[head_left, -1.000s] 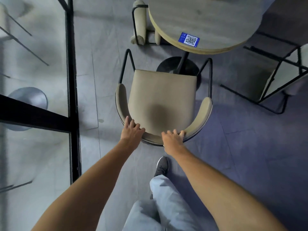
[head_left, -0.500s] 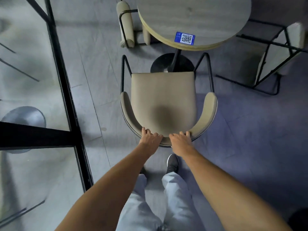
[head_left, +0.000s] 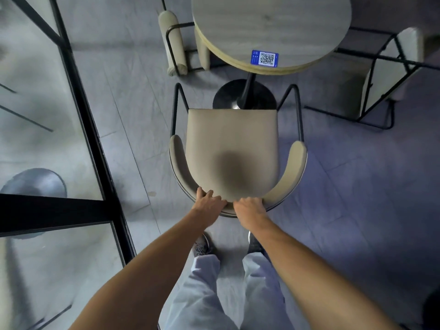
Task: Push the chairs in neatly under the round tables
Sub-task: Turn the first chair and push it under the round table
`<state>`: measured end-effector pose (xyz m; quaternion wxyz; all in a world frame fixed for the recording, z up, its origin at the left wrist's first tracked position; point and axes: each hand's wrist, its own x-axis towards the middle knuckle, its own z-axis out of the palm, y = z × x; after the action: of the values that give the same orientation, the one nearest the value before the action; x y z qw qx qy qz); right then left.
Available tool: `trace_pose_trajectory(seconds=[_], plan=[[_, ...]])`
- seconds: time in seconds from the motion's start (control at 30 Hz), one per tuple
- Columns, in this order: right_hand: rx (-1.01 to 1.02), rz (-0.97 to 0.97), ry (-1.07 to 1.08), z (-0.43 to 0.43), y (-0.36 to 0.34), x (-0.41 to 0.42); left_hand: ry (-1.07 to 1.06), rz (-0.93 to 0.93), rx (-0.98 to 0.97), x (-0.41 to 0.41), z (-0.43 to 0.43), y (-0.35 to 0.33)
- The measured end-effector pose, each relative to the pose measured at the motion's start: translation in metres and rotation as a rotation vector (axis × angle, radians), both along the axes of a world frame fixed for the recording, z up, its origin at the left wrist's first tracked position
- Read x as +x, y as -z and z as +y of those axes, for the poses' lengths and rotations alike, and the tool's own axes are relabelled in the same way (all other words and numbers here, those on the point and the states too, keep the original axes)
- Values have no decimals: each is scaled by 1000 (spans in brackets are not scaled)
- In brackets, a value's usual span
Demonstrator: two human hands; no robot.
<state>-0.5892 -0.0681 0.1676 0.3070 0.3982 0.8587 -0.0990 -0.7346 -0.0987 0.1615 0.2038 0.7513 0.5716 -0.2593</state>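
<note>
A beige padded chair (head_left: 232,148) with a black metal frame sits in the centre of the frame, seen from above. Its seat faces a round table (head_left: 271,22) at the top centre. The seat's front edge lies below the table's rim in the picture and covers the near part of the table's black base (head_left: 245,96). The curved backrest is at the lower centre.

Both hands are on the top of the backrest, close together. The left hand (head_left: 209,203) grips the rim with its fingers bent over it toward the seat. The right hand (head_left: 250,207) grips just beside it, knuckles up, fingers curled over the rim. Bare forearms run down to the bottom corners.

Below the hands are two legs in pale trousers (head_left: 202,294) and dark shoes (head_left: 201,244) on a grey floor (head_left: 357,198).

A blue QR sticker (head_left: 264,58) lies on the table's near edge. A second chair (head_left: 176,44) stands at the table's upper left, a third chair (head_left: 390,67) at the upper right. A black-framed glass partition (head_left: 78,103) fills the left side.
</note>
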Motion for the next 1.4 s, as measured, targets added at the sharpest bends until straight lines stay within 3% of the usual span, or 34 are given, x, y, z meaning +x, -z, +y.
trace_pose_trajectory(seconds=[0.27,0.53,0.83,1.2,1.4], plan=[[17,25,19,6,1,-20,137,1,-81,-29,16,5],[8,46,148,20,3,-8,258,-42,4,-29,45,15],[-28,121,357,43,20,22,209,-3,-14,0,80,15],[16,190,360,58,25,28,198,-30,75,8,88,21],[44,165,373,65,31,36,140,-138,128,13,90,24]])
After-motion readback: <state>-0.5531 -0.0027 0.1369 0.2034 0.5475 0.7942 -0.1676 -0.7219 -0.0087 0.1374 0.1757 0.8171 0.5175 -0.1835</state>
